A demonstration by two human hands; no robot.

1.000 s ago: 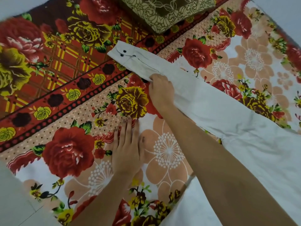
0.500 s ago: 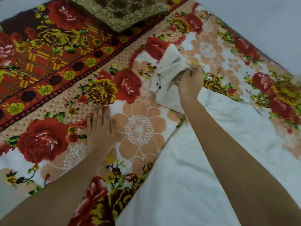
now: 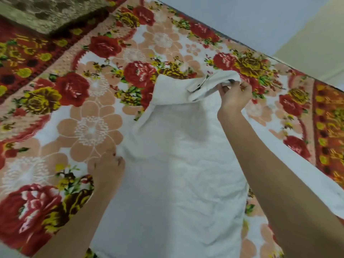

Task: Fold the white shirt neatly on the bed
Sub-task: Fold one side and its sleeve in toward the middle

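Note:
The white shirt (image 3: 173,175) lies spread along the floral bed cover (image 3: 89,125), its body running from the middle down to the bottom edge. My right hand (image 3: 233,96) pinches the sleeve cuff (image 3: 208,84), which has dark buttons, and holds it folded over the shirt's upper part. At the shirt's left edge my left hand (image 3: 108,167) rests with its fingertips on the fabric, fingers curled; whether it grips the cloth is unclear. A second strip of white cloth (image 3: 290,164) passes under my right forearm.
An olive patterned pillow (image 3: 48,12) lies at the top left. The bed's far edge (image 3: 242,44) runs diagonally along the upper right, with a pale wall beyond it. A red patterned border (image 3: 329,127) lines the right side.
My right hand has carried the sleeve cuff from the left across to the right, folding it over the shirt body. My left hand has moved from the bedspread to the shirt's left edge.

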